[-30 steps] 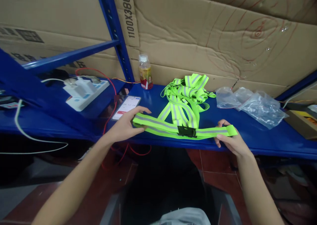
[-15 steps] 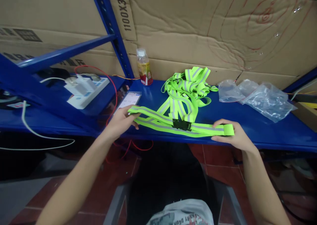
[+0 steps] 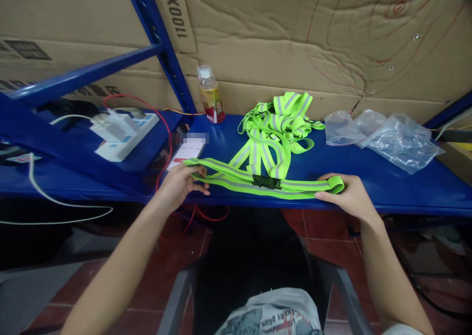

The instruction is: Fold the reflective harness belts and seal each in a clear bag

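Observation:
A neon-green reflective strap [image 3: 228, 183] with a grey stripe stretches in a flattened loop along the shelf's front edge. Its black buckle [image 3: 266, 181] lies near the middle, fastened or overlapping; I cannot tell which. My left hand [image 3: 181, 183] grips the loop's left end between thumb and fingers, the lower fingers spread. At the other end, my right hand [image 3: 344, 192] pinches the strap, whose tip curls over by the fingers. Behind the loop, more of the green webbing [image 3: 280, 121] lies in a tangled heap, with several bands running down toward the buckle.
A drink bottle [image 3: 211, 96] stands by the blue upright [image 3: 162, 45]. A phone [image 3: 188, 150] lies close to my left hand. Clear plastic bags [image 3: 401, 138] rest at right. A white power strip [image 3: 127, 136] and red cable [image 3: 168, 128] are at left; cardboard [image 3: 250, 45] backs the blue shelf.
The strap's right end, flat before, now curls into a small loop at my right hand. My left hand's lower fingers have spread. The whole view has shifted slightly.

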The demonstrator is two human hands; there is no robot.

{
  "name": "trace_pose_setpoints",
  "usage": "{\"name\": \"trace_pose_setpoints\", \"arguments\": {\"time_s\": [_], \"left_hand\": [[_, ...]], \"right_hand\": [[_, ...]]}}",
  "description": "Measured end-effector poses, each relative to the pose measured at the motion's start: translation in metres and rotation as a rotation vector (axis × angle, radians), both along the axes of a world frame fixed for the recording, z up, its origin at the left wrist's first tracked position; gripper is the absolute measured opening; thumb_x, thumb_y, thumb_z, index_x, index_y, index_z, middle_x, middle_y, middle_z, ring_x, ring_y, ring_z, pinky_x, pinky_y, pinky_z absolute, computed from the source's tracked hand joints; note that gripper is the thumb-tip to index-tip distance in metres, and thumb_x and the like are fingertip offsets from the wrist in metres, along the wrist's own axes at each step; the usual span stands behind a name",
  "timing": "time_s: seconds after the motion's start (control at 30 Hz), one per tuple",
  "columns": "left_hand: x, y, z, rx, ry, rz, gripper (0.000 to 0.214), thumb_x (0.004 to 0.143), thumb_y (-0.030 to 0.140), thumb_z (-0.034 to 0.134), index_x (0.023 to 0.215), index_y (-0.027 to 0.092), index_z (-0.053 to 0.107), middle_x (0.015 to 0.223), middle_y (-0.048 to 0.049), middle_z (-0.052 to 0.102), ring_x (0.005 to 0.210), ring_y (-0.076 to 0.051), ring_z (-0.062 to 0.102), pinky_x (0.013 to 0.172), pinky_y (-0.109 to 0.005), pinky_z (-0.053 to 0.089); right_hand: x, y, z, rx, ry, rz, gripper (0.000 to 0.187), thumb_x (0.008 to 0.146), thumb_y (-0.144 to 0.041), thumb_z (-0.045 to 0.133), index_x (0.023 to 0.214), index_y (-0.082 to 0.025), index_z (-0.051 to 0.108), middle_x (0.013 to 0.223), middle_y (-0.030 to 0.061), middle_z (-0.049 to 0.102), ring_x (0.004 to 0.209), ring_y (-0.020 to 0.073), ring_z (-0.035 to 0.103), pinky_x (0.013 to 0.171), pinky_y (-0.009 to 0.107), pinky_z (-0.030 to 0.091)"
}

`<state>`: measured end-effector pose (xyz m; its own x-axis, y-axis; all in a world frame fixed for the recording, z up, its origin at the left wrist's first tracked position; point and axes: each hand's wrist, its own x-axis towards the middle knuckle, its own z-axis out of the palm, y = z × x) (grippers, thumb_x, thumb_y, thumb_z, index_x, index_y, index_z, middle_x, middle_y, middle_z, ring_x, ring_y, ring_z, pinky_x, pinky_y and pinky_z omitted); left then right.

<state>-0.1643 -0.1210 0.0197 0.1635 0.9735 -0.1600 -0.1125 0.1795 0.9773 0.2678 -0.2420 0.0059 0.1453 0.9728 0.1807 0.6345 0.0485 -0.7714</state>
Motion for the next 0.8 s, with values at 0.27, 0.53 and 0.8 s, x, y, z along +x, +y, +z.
{"name": "trace_pose_setpoints", "arguments": {"time_s": [0.27, 0.53, 0.8], "left_hand": [[0.002, -0.003, -0.004, 0.034, -0.137, 0.046, 0.021, 0.065, 0.024, 0.08, 0.065, 0.014, 0.061, 0.066, 0.0002, 0.063, 0.046, -0.013, 0.057, 0.038, -0.026, 0.048], [0.008, -0.002, -0.002, 0.025, -0.211, 0.126, 0.021, 0.055, 0.011, 0.081, 0.075, 0.013, 0.077, 0.075, -0.0032, 0.075, 0.071, -0.014, 0.069, 0.064, -0.022, 0.059], [0.005, -0.008, -0.004, 0.08, -0.239, -0.004, 0.025, 0.066, 0.022, 0.079, 0.09, 0.017, 0.085, 0.115, -0.0106, 0.085, 0.093, -0.026, 0.077, 0.093, -0.04, 0.064]], "right_hand": [[0.006, 0.001, -0.002, 0.093, 0.217, 0.074, 0.042, 0.067, -0.05, 0.101, 0.096, -0.023, 0.087, 0.106, 0.0073, 0.083, 0.089, 0.0256, 0.074, 0.075, 0.034, 0.06], [0.017, -0.002, -0.014, 0.217, 0.247, -0.174, 0.025, 0.073, -0.045, 0.097, 0.078, -0.024, 0.084, 0.07, -0.0003, 0.068, 0.063, 0.0154, 0.056, 0.059, 0.029, 0.047], [0.013, -0.003, -0.014, 0.238, 0.355, -0.176, 0.031, 0.076, -0.048, 0.096, 0.08, -0.025, 0.074, 0.077, 0.0007, 0.069, 0.07, 0.018, 0.06, 0.065, 0.032, 0.051]]}}
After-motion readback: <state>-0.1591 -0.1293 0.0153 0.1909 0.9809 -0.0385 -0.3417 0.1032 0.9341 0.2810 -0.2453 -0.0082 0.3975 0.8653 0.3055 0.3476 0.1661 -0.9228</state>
